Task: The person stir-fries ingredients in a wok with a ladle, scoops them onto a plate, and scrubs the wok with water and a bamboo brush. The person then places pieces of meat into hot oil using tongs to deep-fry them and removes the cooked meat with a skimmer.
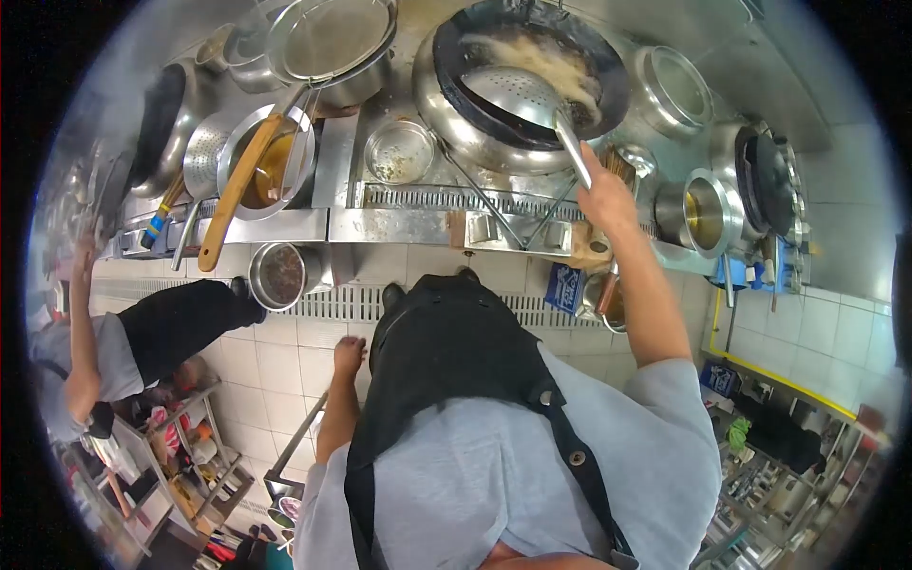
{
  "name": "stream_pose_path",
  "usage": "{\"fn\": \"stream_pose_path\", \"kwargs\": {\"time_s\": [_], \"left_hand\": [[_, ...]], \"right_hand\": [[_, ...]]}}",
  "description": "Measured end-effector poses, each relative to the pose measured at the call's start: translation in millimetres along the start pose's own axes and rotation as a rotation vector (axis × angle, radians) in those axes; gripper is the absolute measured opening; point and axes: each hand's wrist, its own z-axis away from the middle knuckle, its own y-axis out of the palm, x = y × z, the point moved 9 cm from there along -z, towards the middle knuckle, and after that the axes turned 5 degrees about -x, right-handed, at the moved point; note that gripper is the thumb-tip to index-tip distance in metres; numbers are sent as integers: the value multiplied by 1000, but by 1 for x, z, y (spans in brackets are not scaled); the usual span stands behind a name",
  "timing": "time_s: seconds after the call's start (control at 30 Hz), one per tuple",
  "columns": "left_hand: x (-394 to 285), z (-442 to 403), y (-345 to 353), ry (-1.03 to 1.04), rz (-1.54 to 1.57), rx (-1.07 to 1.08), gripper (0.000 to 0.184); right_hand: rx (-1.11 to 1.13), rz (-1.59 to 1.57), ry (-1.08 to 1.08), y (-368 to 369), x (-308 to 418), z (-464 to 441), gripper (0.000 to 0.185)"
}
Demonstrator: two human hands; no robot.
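Observation:
My right hand (pixel 608 195) is closed round the handle of a large perforated skimmer (pixel 513 92). The skimmer's bowl lies over the black wok (pixel 608 71), where pale, foamy liquid (pixel 532 57) shows behind it. My left hand (pixel 350 355) hangs low beside my apron, away from the stove, with its fingers curled in; nothing shows in them. Left of the wok, a small round metal strainer (pixel 400 152) sits on the stove top. A bamboo brush (pixel 619 166) is just beyond my right hand.
A sieve (pixel 332 38) rests on a pot at the upper left, near a bowl of brown liquid (pixel 271 171). A pot of yellow liquid (pixel 703 214) stands right. A co-worker's arm (pixel 84 332) is far left. Below the stove edge hangs a metal pot (pixel 278 275).

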Motion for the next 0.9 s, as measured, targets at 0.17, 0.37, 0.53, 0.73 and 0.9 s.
{"fn": "stream_pose_path", "kwargs": {"time_s": [0.17,0.37,0.53,0.73,0.9], "left_hand": [[-148,6,97,975,-754,159,25],[-204,8,142,489,-232,263,35],[-165,-3,154,807,-824,369,26],[-158,49,99,852,-1039,322,24],[-150,71,49,340,-683,162,26]], "right_hand": [[42,102,91,13,-26,1,88],[182,15,152,-2,-38,22,83],[212,-82,87,30,-52,9,77],[-382,-937,330,14,-120,121,38],[245,-1341,778,276,-120,262,24]]}}
